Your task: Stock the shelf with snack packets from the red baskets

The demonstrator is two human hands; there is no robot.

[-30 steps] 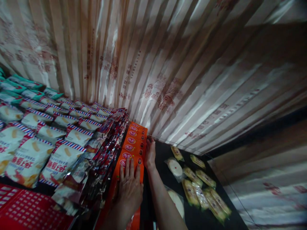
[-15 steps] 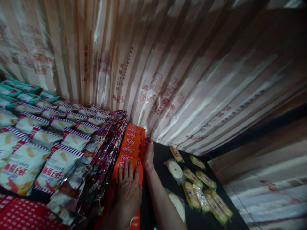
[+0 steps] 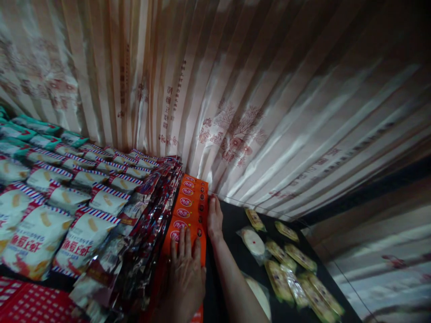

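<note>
A row of overlapping orange snack packets (image 3: 186, 202) with pink oval logos runs away from me on the dark table. My left hand (image 3: 186, 273) lies flat on top of the nearer packets, its fingers slightly spread. Against the far right edge of the row rests my right hand (image 3: 215, 219), fingers stretched forward along the side and gripping nothing that I can see. Shiny dark red packets (image 3: 151, 224) lie just left of the orange row.
White snack bags (image 3: 82, 235) with striped edges fill the left, with green packets (image 3: 43, 141) behind. A red perforated basket (image 3: 37, 303) is at lower left. Several yellow packages (image 3: 278, 278) and a round white item in clear wrap (image 3: 252, 242) lie right. A printed curtain (image 3: 215, 103) hangs behind.
The view has shifted slightly, so everything sits a little further right and lower. Both hands keep about the same places on the orange packets.
</note>
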